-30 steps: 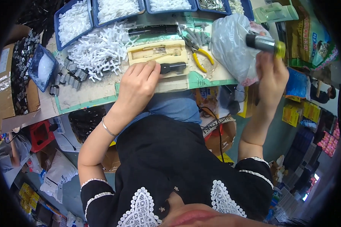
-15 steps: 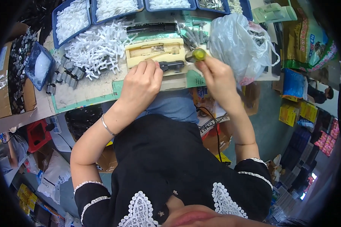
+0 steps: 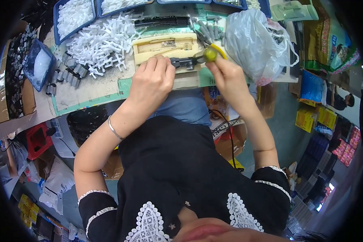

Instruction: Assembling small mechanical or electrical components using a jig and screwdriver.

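Observation:
My left hand (image 3: 152, 78) is closed, fingertips pressed together on a dark, gun-shaped plastic part (image 3: 184, 62) lying in a cream block-like fixture (image 3: 165, 47). The fingers cover one end of that part. Between thumb and fingers of my right hand (image 3: 230, 76) is a short tool with a round yellow-green end (image 3: 210, 55); its exact kind is hard to make out. The tool's grey portion meets or overlaps the right end of the dark part. Just behind that hand shows a yellow handle (image 3: 218, 51).
A heap of white plastic pieces (image 3: 103, 46) and several grey parts (image 3: 70, 72) lie left. Blue trays (image 3: 74, 28) of small parts line the back, near a long black part (image 3: 162, 21). Grey cylinders (image 3: 209, 30) and a clear plastic bag (image 3: 250, 44) are right.
My right hand and its tool have shifted slightly left and up, onto the dark part's end. The yellow handle behind it has come into view. My left hand stays on the part.

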The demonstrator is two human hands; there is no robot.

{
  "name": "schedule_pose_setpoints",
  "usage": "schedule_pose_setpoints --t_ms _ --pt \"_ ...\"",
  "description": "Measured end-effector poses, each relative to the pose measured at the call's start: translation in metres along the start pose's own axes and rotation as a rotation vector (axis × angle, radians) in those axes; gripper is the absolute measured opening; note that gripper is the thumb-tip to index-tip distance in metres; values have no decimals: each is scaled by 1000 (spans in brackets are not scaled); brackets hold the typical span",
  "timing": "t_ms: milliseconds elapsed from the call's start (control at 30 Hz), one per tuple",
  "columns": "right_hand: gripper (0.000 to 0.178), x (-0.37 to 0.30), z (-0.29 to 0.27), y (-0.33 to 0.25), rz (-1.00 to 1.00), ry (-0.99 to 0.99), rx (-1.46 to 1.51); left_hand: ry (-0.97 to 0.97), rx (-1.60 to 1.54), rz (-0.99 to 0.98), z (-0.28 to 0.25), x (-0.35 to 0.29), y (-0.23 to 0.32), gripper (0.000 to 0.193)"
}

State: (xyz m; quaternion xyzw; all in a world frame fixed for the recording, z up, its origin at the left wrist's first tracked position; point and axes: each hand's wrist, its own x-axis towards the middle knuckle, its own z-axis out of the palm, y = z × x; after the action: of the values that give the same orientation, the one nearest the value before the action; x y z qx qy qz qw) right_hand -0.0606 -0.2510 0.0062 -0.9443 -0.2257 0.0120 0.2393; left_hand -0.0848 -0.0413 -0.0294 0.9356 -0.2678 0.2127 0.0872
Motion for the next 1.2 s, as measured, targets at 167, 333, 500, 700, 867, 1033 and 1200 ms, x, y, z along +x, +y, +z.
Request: schedule_pose_setpoints --t_ms 167,333,500,700,867,1033,1200 --pt "24 5 -5 -12 -97 127 220 4 51 24 0 -3 1 9" --pt "32 1 5 -8 -125 7 -34 5 93 22 4 -6 4 12" --pt "27 -2 8 -3 -150 177 173 -7 132 13 4 -8 6 19" --pt "18 -2 -10 -17 77 248 382 61 42 -32 4 -8 5 14" --pt "17 1 -1 0 5 30 149 33 -60 -138 3 -9 4 26" --pt "17 1 6 1 9 33 103 50 -171 -197 0 -10 4 27" --pt "15 21 -16 -22 17 20 120 70 -183 -223 -5 -26 25 31"
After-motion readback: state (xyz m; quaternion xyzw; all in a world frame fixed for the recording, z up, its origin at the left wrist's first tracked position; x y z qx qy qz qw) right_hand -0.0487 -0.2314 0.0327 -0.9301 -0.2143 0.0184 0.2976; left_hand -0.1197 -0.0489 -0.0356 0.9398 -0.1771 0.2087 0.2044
